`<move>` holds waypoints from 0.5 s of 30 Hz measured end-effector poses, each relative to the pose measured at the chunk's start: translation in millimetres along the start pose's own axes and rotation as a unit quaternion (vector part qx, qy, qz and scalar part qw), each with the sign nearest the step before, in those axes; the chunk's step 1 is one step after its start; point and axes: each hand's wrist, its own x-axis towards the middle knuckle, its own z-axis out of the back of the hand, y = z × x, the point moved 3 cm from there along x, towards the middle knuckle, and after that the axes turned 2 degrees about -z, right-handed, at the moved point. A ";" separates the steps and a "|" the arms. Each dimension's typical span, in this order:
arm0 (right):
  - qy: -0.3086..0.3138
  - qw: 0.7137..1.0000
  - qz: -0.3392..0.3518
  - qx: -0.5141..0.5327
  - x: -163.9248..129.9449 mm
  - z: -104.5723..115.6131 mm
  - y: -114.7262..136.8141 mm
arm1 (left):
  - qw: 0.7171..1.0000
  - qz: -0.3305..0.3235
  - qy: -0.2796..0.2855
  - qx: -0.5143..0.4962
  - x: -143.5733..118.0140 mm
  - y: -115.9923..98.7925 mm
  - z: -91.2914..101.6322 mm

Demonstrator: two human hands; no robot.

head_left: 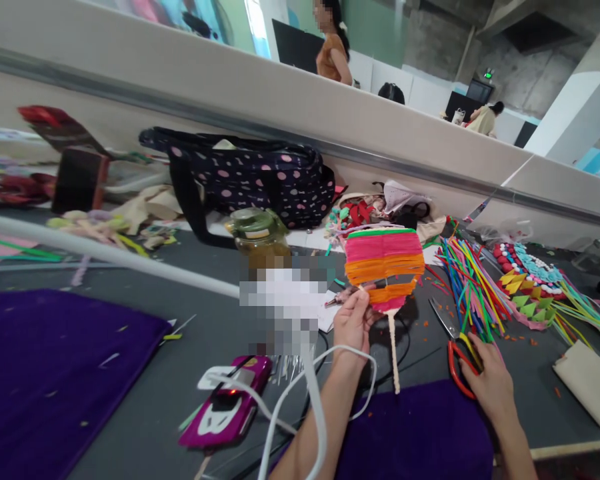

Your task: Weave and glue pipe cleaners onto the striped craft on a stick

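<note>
My left hand (353, 327) pinches the edge of a round, fan-shaped craft piece (380, 248) striped in green, pink and orange strands. Its pale wrapped stick handle (393, 357) points down. A gap among the orange strands shows the dark table through it. By the fingers of that hand is a dark, slim tool with a pointed tip (333, 303); whether the hand holds it too I cannot tell. To the right, my right hand (487, 373) has its fingers on the red and yellow handles of a pair of scissors (454, 340), blades pointing away to the upper left.
Behind the scissors lies a bundle of colourful pipe cleaners (475, 287). A white cable (320, 407) loops across my left forearm, near a magenta device (230, 407). Farther back stand a green-lidded jar (257, 233) and a dotted bag (260, 173). Purple cloth (415, 433) covers the front.
</note>
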 end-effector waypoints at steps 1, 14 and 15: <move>0.005 1.000 0.009 0.001 0.8 1.0 -0.2 | 1.000 0.000 0.002 0.006 -1.3 -0.2 -1.2; 0.144 0.907 -0.036 0.395 17.0 -1.4 128.0 | 1.000 0.013 0.013 0.021 -10.9 13.3 -7.8; 0.158 0.894 -0.039 0.417 17.5 -8.3 137.1 | 0.999 0.015 0.020 0.023 -11.3 15.1 -7.9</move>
